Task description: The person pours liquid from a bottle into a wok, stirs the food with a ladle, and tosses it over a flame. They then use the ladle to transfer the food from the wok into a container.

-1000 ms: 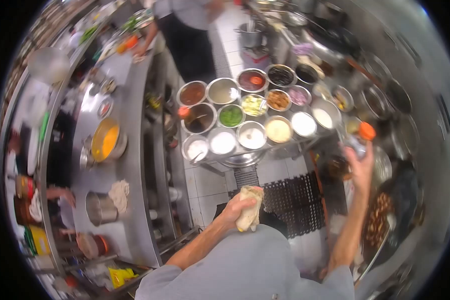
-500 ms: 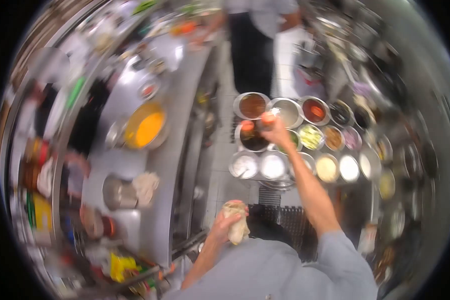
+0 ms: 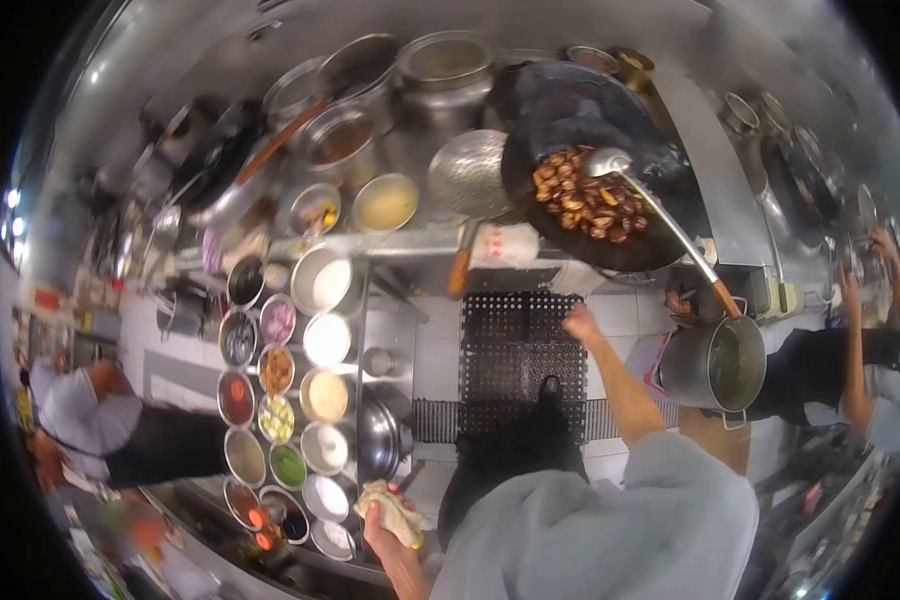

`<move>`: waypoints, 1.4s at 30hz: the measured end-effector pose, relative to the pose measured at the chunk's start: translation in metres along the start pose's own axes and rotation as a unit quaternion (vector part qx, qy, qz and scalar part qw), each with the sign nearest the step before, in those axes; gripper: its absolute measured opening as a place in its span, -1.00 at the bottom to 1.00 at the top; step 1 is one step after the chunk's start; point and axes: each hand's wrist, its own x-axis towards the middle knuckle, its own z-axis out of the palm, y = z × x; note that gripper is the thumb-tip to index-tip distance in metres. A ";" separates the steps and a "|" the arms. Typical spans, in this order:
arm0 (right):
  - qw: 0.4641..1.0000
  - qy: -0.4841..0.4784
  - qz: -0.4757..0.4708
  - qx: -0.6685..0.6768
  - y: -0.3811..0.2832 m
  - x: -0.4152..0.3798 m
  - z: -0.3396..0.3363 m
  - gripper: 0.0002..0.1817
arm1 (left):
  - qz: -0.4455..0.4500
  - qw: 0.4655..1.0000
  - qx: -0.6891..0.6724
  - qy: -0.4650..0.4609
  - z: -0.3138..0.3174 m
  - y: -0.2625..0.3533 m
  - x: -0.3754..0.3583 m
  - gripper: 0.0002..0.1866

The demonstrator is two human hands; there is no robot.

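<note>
A crumpled beige cloth [image 3: 394, 512] is wrapped in the closed fingers of my left hand [image 3: 382, 540], just beside the rows of seasoning bowls. Out over the perforated black floor mat [image 3: 500, 350], my right hand [image 3: 580, 325] is curled, and whether its fingers hold anything is too small to tell. Beyond it, a large black wok [image 3: 660, 245] holds dark browned pieces [image 3: 590, 205]. A ladle [image 3: 675, 230] with a wooden handle end rests across the wok, its handle reaching toward a deep metal pot [image 3: 692, 365].
Bowls of white powder [image 3: 327, 340], chopped green food [image 3: 288, 465] and sauces stand at the left. Pots and a perforated strainer [image 3: 470, 170] line the stove. One person [image 3: 100, 425] is at the left, another [image 3: 870, 385] at the right. Two red-capped bottles [image 3: 260, 518] stand among the bowls.
My view has turned from the bowls and side counter to the stove and wok. My right hand has left the bottles beside the bowls. The cloth is still in my left hand.
</note>
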 end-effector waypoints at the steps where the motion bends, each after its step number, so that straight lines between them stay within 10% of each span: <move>1: 0.991 0.115 -0.015 0.069 0.011 0.019 -0.025 -0.45 | 0.001 1.000 0.015 -0.007 0.019 -0.011 0.007 -0.49; 6: 0.958 0.127 -0.068 0.248 0.041 0.097 -0.068 -0.48 | -0.239 0.968 -0.010 0.072 0.097 -0.076 -0.001 -0.48; 13: 0.941 0.182 -0.193 0.212 0.068 0.080 -0.037 -0.43 | -0.267 0.951 0.152 0.034 0.177 -0.117 0.025 -0.50; 17: 0.948 0.176 -0.087 0.250 0.072 0.005 -0.068 -0.51 | -0.293 0.942 0.160 -0.024 0.214 -0.148 0.056 -0.62; 21: 0.939 -0.125 -0.124 0.295 0.067 -0.063 -0.169 -0.53 | -0.321 0.932 0.147 -0.088 0.263 -0.177 0.076 -0.62; 25: 0.919 0.221 -0.327 -0.018 0.005 -0.060 -0.284 -0.56 | -0.334 0.898 0.212 -0.194 0.301 -0.203 0.098 -0.47; 28: 0.916 0.211 -0.297 -0.170 0.029 -0.013 -0.262 -0.44 | -0.326 0.890 0.256 -0.192 0.336 -0.211 0.113 -0.45; 30: 0.983 0.062 -0.091 -0.148 0.034 0.007 -0.254 -0.44 | -0.347 0.879 0.300 -0.131 0.358 -0.216 0.125 -0.64; 42: 0.993 0.119 -0.008 -0.022 0.025 -0.011 -0.308 -0.60 | -0.327 0.914 0.215 -0.107 0.398 -0.239 0.164 -0.74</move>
